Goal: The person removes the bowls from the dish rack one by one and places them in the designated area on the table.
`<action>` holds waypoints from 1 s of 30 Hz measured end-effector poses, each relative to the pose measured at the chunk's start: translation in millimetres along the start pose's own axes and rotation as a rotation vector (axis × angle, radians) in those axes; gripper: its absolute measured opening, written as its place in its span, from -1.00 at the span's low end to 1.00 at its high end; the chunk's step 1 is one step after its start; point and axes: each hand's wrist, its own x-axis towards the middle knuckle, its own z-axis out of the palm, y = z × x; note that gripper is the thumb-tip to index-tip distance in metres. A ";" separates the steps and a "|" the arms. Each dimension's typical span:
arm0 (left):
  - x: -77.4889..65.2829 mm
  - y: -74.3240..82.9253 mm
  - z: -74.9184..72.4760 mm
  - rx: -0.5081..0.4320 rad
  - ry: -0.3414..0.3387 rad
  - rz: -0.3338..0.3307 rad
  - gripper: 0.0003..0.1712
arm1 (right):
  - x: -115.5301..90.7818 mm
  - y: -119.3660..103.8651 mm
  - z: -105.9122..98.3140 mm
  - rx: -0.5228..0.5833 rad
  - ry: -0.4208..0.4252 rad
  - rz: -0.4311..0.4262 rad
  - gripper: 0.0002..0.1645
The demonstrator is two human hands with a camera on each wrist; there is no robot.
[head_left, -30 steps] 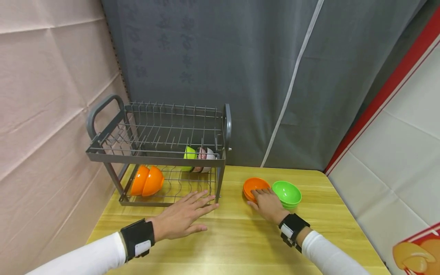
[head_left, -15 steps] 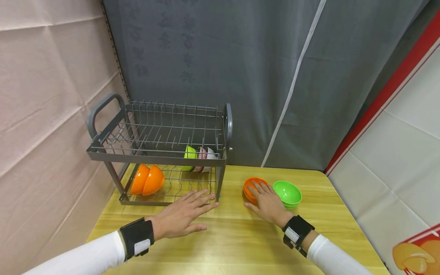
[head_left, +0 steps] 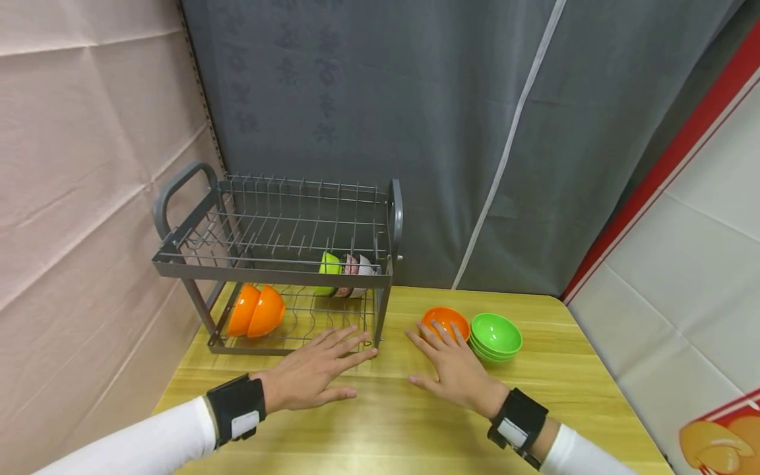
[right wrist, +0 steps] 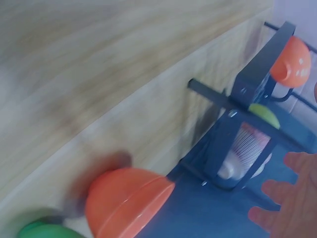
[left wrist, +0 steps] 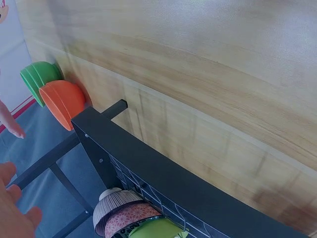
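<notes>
Near the orange bowls (head_left: 446,314), right hand (head_left: 456,375) spread; left hand (head_left: 315,376) likewise.
Seemingly an idle step; lifting needs a curled grip.

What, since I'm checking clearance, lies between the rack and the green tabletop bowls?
In the head view, orange bowls stand there, partly hidden by the right hand.

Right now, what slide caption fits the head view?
Left hand before a dish rack, right hand near stacked orange bowls, stacked green bowls alongside.

Head view bright, right-wrist perhaps blurry
</notes>
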 end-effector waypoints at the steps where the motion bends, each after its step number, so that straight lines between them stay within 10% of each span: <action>1: -0.1 0.0 -0.6 -0.001 0.000 -0.001 -0.18 | -0.5 -2.9 -1.4 0.002 0.000 -0.010 -0.03; 30: -21.3 -7.8 -6.0 0.001 -0.011 -0.076 -0.18 | 10.5 -36.9 -2.4 0.007 -0.002 -0.166 -0.03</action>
